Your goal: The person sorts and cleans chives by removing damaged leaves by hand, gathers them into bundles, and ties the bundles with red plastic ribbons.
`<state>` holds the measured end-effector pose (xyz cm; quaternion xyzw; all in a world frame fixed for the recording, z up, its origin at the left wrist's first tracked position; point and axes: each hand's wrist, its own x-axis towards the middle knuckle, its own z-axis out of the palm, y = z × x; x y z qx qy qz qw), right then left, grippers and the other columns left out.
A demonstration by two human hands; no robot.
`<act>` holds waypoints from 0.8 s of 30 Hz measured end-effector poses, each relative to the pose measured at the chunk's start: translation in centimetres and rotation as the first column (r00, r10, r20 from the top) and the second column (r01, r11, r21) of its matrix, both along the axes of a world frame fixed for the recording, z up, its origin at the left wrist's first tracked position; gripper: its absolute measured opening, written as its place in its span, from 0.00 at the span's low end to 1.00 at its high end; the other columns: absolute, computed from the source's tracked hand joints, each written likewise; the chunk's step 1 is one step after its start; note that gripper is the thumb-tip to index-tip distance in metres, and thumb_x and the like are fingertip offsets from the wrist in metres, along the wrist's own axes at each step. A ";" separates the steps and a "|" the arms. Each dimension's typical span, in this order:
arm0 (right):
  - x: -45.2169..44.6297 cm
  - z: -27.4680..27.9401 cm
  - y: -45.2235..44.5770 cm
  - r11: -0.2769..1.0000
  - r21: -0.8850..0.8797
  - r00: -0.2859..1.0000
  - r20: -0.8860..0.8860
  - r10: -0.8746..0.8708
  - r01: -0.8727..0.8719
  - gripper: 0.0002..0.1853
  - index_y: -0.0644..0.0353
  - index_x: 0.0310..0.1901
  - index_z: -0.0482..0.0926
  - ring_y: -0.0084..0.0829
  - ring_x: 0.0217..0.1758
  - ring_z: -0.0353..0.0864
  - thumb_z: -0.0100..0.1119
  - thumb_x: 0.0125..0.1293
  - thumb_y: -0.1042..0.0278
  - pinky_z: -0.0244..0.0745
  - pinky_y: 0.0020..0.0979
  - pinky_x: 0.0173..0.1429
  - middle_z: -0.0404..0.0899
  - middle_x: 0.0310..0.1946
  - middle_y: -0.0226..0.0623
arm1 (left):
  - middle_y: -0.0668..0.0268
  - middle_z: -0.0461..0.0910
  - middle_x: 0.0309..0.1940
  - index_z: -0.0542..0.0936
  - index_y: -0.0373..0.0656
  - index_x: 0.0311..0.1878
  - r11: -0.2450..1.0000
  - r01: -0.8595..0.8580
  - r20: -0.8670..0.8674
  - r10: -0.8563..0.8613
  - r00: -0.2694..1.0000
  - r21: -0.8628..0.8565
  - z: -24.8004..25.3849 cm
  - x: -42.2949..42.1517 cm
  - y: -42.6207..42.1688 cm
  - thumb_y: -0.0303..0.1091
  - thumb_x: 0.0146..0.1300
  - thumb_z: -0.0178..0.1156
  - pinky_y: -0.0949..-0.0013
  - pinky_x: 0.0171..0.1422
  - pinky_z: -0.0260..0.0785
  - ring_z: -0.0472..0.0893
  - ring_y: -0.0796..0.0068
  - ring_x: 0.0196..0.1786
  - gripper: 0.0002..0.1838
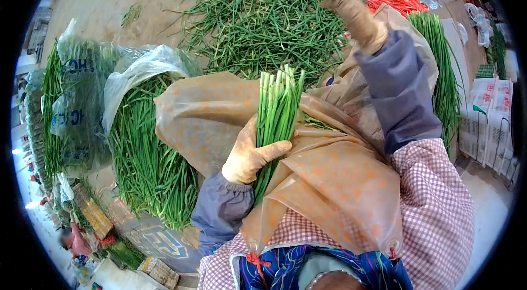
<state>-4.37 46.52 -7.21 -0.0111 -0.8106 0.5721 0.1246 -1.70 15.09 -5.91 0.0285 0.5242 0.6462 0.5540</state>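
My left hand (250, 153), in a pale work glove, is wrapped round a bunch of green chives (277, 106) over my lap. The bunch stands upright in the view, its pale, even ends at the top. My right hand (351, 10), also gloved, is stretched out over a wide heap of loose green leaves (263, 26) on the floor. Motion blurs its fingers, which look extended, with nothing visible in them. A translucent, orange-spotted apron (329, 186) covers my lap, and a few loose leaves (318, 124) lie on it.
Long chives (148, 147) lie in an open plastic bag (145, 65) on the left, beside another filled bag (82, 109). At right are more chives (439, 54), a pile of red ties (395, 2) and white crates (488, 114). Another person (77, 240) is far off at lower left.
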 end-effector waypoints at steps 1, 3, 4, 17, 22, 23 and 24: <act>0.4 1.3 -3.0 0.982 -0.076 0.979 0.097 0.179 -0.172 0.26 0.57 0.65 0.71 0.32 0.70 0.65 0.43 0.75 0.48 0.57 0.37 0.74 0.72 0.65 0.39 | 0.60 0.79 0.48 0.68 0.34 0.63 0.999 0.032 -0.024 -0.032 0.999 0.008 0.1 -0.2 0.0 0.31 0.51 0.69 0.66 0.50 0.75 0.80 0.69 0.50 0.35; 1.1 0.4 -7.0 0.930 -0.267 0.943 0.144 0.300 -0.255 0.29 0.58 0.65 0.71 0.33 0.68 0.68 0.43 0.74 0.43 0.59 0.37 0.73 0.73 0.63 0.40 | 0.61 0.79 0.47 0.69 0.34 0.62 1.000 -0.023 -0.002 0.023 1.000 0.002 0.5 0.1 0.1 0.32 0.50 0.69 0.66 0.52 0.74 0.80 0.70 0.49 0.34; 1.5 -0.6 -8.7 0.889 -0.357 0.919 0.158 0.361 -0.287 0.31 0.58 0.65 0.71 0.34 0.67 0.69 0.43 0.73 0.41 0.59 0.38 0.72 0.74 0.62 0.40 | 0.61 0.79 0.47 0.69 0.34 0.61 0.999 -0.050 0.007 0.050 0.999 0.001 0.6 0.1 0.1 0.32 0.50 0.69 0.66 0.53 0.73 0.80 0.70 0.48 0.34; 6.0 -2.8 -11.4 0.819 -0.572 0.885 0.361 0.296 -0.041 0.18 0.60 0.49 0.78 0.15 0.35 0.72 0.57 0.71 0.53 0.68 0.21 0.40 0.77 0.34 0.23 | 0.63 0.79 0.38 0.71 0.35 0.57 0.992 -0.092 0.105 0.101 0.989 -0.092 0.8 -0.3 0.5 0.26 0.53 0.67 0.68 0.42 0.76 0.81 0.70 0.34 0.27; 5.2 -2.8 -11.3 0.607 -0.792 0.885 0.239 0.399 -0.059 0.20 0.59 0.53 0.75 0.13 0.37 0.73 0.59 0.70 0.52 0.68 0.18 0.34 0.78 0.35 0.24 | 0.61 0.79 0.36 0.70 0.35 0.58 1.000 -0.023 0.196 0.020 0.980 0.012 0.5 -0.9 0.2 0.30 0.50 0.66 0.72 0.35 0.73 0.79 0.71 0.28 0.30; 5.3 -2.8 -11.3 0.544 -0.838 0.877 0.230 0.422 -0.042 0.22 0.59 0.54 0.74 0.14 0.36 0.74 0.60 0.68 0.51 0.68 0.18 0.33 0.78 0.35 0.25 | 0.61 0.79 0.35 0.70 0.36 0.58 0.998 -0.025 0.231 0.012 0.973 0.053 0.7 -1.0 0.2 0.31 0.50 0.66 0.72 0.34 0.73 0.78 0.72 0.27 0.30; 5.4 -2.8 -11.5 0.478 -0.878 0.868 0.219 0.445 -0.023 0.24 0.58 0.56 0.74 0.14 0.36 0.75 0.61 0.67 0.50 0.68 0.17 0.31 0.79 0.36 0.26 | 0.61 0.79 0.34 0.71 0.36 0.56 0.998 -0.060 0.220 0.051 0.974 0.036 1.2 -0.7 0.4 0.31 0.48 0.65 0.73 0.28 0.70 0.76 0.72 0.23 0.30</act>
